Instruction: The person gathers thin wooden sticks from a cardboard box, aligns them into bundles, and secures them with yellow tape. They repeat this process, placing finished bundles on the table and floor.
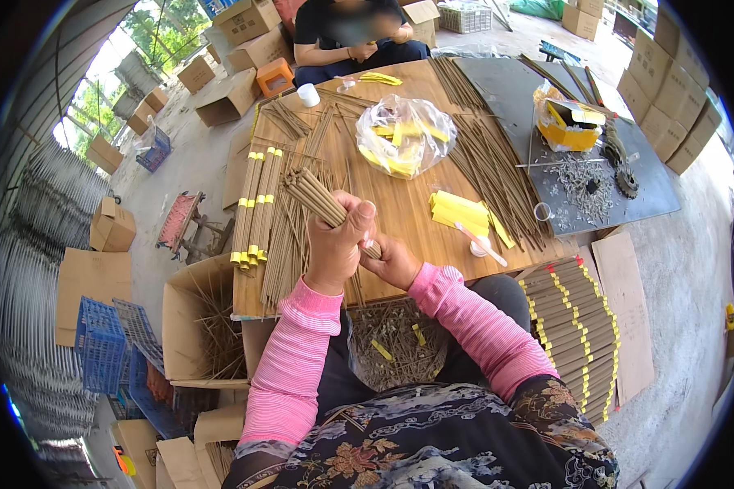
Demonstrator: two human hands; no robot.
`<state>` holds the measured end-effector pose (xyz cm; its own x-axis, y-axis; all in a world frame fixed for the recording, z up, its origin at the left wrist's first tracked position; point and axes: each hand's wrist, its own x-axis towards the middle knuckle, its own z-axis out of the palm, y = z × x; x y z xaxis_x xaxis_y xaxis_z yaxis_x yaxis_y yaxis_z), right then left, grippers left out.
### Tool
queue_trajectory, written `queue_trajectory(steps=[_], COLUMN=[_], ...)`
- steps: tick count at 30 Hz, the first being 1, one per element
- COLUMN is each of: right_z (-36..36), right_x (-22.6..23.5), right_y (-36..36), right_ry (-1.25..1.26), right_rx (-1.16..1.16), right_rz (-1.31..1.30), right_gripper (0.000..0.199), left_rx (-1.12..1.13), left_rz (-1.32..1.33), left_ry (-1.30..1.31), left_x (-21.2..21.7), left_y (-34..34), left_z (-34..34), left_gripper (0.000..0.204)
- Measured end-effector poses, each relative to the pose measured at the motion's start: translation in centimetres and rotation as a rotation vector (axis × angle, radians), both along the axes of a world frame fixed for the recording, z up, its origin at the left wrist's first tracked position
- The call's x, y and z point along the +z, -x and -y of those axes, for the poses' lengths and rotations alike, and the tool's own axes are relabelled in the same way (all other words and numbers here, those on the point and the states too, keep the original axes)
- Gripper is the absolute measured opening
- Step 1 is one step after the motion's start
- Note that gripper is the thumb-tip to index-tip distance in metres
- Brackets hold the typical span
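My left hand (337,243) grips a bundle of thin brown sticks (311,194) that points up and to the left over the wooden table (400,208). At the bundle's near end, my right hand (394,262) is closed around the sticks just below the left hand. Finished bundles with yellow bands (253,212) lie at the table's left edge. A stack of yellow paper strips (458,212) lies to the right of my hands, next to a small white cup with a brush (481,244).
A clear bag of yellow strips (404,134) sits mid-table, loose sticks (497,175) spread right of it. Banded bundles (575,334) are piled at my right on the floor. A cardboard box of sticks (200,322) stands left. Another person (347,37) sits across.
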<state>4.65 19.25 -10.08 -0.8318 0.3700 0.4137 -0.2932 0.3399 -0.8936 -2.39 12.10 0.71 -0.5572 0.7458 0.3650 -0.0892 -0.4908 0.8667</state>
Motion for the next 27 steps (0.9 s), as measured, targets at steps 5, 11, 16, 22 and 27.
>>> queue_trajectory(steps=[5,11,16,22,27], right_z=[-0.6,0.3,1.9,4.1,5.8], right_x=[1.4,1.0,3.5,5.0,4.1], right_y=[0.5,0.9,-1.9,-3.7,-4.5], right_ry=[0.007,-0.026,0.053,0.094,0.266], right_rx=[0.044,-0.058,-0.015,0.057,0.114], right_rz=[-0.033,0.011,0.142,0.121,0.021], right_gripper=[0.019,0.018,0.018,0.022,0.024], left_rx=[-0.012,0.063,0.081,0.116,0.14], left_rz=[-0.173,-0.015,0.116,0.242,0.188], left_ry=[-0.058,-0.021,-0.055,0.068,0.101], left_x=[1.0,1.7,5.0,2.2,4.8], left_y=[-0.3,0.5,0.4,-4.5,-6.2], left_z=[0.2,0.2,1.3,3.2,4.1], left_gripper=[0.028,0.029,0.026,0.023,0.02])
